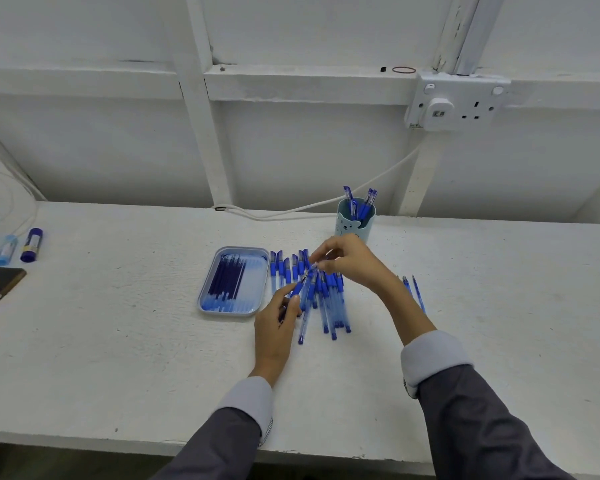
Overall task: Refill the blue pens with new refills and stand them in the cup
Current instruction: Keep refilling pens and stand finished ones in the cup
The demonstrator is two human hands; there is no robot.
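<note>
Blue pens [326, 299] are piled beside a tray [202, 299] of dark refills [227, 282] laid side by side.
One pen [298, 289] is held tilted over the pile, gripped by the left hand [278, 323] and pinched at its upper end by the right hand [347, 259]; capped pens [366, 200] are stood in the teal cup [354, 225] behind.

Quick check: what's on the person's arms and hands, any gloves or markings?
No gloves: the left hand and right hand are bare. Dark grey jacket sleeves, left sleeve and right sleeve, end in pale grey turned-back shirt cuffs. No rings or logos visible.
</note>
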